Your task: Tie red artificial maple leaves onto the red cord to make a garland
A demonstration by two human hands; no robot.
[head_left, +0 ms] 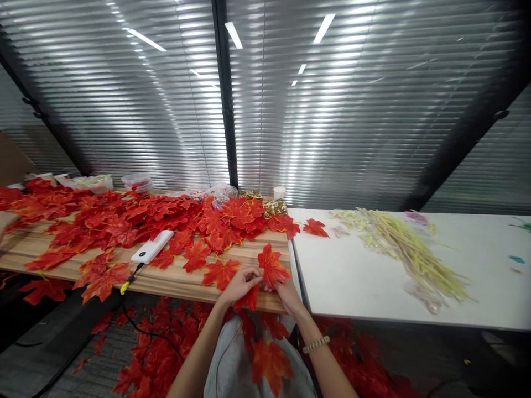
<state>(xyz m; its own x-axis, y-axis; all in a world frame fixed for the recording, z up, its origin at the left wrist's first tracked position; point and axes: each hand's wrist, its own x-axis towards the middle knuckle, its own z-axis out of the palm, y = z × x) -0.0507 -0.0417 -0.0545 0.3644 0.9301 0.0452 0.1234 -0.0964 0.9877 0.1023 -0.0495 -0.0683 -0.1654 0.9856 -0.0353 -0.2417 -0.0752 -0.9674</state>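
Note:
At the front edge of the wooden table, both my hands come together around a red artificial maple leaf. My left hand pinches at the base of the leaf, with another red leaf hanging just under its fingers. The leaf partly covers my right hand, whose fingers close on its lower edge. More leaves dangle below over my lap, one orange-red leaf lowest. A loose leaf lies just left of my left hand.
A heap of red leaves spreads across the wooden table, with a white power bank and its cable in front. On the white table lie yellow-green stems. A paper cup stands at the back. Leaves pile on the floor.

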